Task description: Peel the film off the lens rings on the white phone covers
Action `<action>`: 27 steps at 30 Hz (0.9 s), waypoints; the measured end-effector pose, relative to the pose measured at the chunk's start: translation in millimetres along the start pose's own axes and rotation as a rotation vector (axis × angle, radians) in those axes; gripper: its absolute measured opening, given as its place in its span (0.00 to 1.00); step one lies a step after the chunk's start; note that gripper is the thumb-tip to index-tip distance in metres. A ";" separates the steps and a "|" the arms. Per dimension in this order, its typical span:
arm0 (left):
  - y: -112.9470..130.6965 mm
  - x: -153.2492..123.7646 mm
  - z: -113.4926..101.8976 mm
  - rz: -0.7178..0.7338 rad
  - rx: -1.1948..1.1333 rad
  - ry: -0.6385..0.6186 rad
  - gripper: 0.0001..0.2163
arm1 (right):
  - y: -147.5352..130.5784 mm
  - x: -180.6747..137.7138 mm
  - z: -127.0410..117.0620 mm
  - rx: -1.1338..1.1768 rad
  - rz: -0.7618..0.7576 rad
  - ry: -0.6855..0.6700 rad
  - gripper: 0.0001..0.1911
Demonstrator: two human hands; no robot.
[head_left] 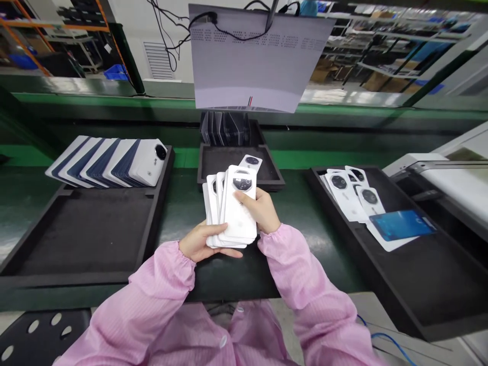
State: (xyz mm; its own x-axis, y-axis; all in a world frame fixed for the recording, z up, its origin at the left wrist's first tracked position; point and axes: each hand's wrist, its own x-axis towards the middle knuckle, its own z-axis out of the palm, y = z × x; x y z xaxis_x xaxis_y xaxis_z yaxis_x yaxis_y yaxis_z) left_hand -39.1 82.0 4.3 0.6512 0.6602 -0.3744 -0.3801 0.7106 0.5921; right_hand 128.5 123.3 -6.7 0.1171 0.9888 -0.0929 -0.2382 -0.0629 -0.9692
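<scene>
A fanned stack of white phone back panels (240, 213), each with a dark camera area near its top, is held up in front of me. My left hand (198, 241) is closed round its lower left side, thumb across the front and fingers underneath. My right hand (263, 211) grips the right edge, with its thumb on the front panel just below the camera area. Another white panel (251, 162) shows above the stack; whether it belongs to the stack, I cannot tell. The fingers behind the stack are hidden.
At left, a black tray (156, 223) carries a fanned row of white panels (148, 168). A smaller tray (229, 155) behind holds upright dark sheets (224, 128) beneath a monitor (259, 56). On the right tray (412, 274) lie white panels (343, 195) and a blue rectangular piece (402, 224).
</scene>
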 end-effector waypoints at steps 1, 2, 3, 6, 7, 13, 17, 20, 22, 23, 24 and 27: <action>-1.5 0.2 0.8 -0.008 -0.001 -0.004 0.14 | -0.3 -0.2 -1.4 0.011 0.008 0.015 0.19; -3.1 0.6 1.6 -0.009 -0.003 -0.003 0.16 | 0.2 -0.7 -2.6 0.023 0.019 0.028 0.19; -4.5 1.2 2.2 0.001 -0.004 0.003 0.17 | 1.5 -1.4 -3.5 0.035 0.034 0.038 0.19; -6.2 3.6 2.3 0.048 -0.018 0.012 0.24 | 8.2 -2.5 -4.2 0.065 0.085 0.051 0.19; -6.0 4.4 2.1 0.055 -0.026 0.007 0.28 | 10.6 -2.5 -4.3 0.073 0.101 0.053 0.19; -0.5 5.7 6.1 0.033 -0.024 0.011 0.35 | 9.6 -6.5 -6.3 0.152 0.092 0.041 0.16; 3.0 3.2 9.1 0.070 0.014 0.060 0.35 | -0.8 -13.9 -7.2 0.204 0.083 -0.081 0.18; 2.7 1.3 10.1 0.086 0.033 0.071 0.33 | -4.2 -16.9 -8.3 0.175 0.084 -0.114 0.19; 1.8 0.3 11.0 0.095 0.030 0.069 0.31 | -3.8 -17.3 -9.6 0.174 0.080 -0.124 0.19; 1.5 -0.2 11.3 0.099 0.019 0.058 0.30 | -3.0 -17.2 -10.2 0.175 0.076 -0.135 0.20; 1.6 -0.6 11.5 0.100 0.003 0.040 0.30 | -2.1 -17.0 -10.6 0.176 0.073 -0.149 0.20; 3.5 -1.9 10.8 0.088 -0.026 -0.032 0.31 | 1.0 -16.6 -10.7 0.175 0.076 -0.181 0.18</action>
State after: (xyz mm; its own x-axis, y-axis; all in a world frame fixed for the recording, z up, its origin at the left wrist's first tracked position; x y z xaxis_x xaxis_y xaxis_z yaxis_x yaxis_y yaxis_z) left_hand -34.6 80.6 14.8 0.6351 0.7123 -0.2986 -0.4532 0.6567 0.6028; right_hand 136.6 105.3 -8.5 -0.0785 0.9913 -0.1060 -0.4044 -0.1289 -0.9054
